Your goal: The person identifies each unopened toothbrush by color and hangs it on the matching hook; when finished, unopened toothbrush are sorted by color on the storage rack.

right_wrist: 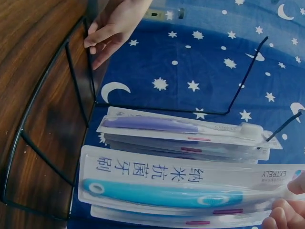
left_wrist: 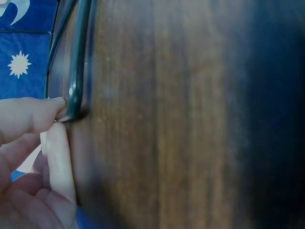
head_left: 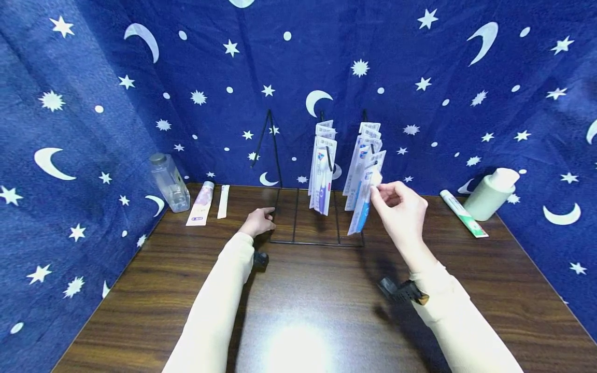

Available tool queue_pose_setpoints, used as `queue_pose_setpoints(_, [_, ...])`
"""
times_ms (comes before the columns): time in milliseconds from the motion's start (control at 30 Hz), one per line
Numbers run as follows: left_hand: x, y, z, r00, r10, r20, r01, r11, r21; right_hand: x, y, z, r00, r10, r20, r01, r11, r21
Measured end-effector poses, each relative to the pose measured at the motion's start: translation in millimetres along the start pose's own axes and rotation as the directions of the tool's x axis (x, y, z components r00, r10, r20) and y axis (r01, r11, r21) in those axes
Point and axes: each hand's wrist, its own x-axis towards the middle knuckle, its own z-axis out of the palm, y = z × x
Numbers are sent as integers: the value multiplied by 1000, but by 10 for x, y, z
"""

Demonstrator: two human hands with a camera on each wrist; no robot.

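Note:
My right hand (head_left: 402, 215) pinches the upper edge of a blue toothbrush in a clear blister pack (head_left: 360, 215). This pack is frontmost on the right hook of a black wire rack (head_left: 317, 244), tilted, with more packs behind it. The right wrist view shows its blue handle (right_wrist: 162, 193) up close, with fingertips (right_wrist: 279, 212) at the brush-head end. Purple toothbrush packs (head_left: 322, 194) hang on the middle hook. My left hand (head_left: 258, 223) holds the rack's front left base corner; in the left wrist view, thumb and finger pinch the wire (left_wrist: 75, 86).
The left hook (head_left: 261, 139) carries no packs. To the left stand a clear bottle (head_left: 170, 184), a pink-white tube (head_left: 201, 204) and a narrow white packet (head_left: 223, 202). A green-white toothpaste tube (head_left: 464, 214) and a pale green tissue roll (head_left: 487, 197) are at right. A starry blue cloth (head_left: 396, 52) hangs behind.

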Motion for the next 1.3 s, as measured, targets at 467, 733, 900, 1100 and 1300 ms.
queue_pose_setpoints(467, [-14, 4, -10, 1000, -21, 6, 21, 1000, -2, 133, 141, 230, 999, 39, -17, -39, 999, 1])
queue_pose_setpoints(733, [-34, 34, -14, 1000, -1, 11, 1, 1000, 6, 233, 197, 292, 999, 27, -21, -27, 999, -16])
queue_pose_setpoints(900, [-38, 58, -23, 1000, 0, -1, 0, 1000, 4, 286, 206, 310, 999, 26, -31, -26, 1000, -12])
queue_pose_setpoints(1100, [38, 7, 6, 999, -28, 27, 29, 999, -16, 297, 201, 323, 999, 46, -15, -46, 999, -10])
queue_pose_setpoints(1300, [281, -239, 121, 1000, 9, 22, -9, 1000, -23, 292, 193, 312, 998, 67, 2, -67, 998, 2])
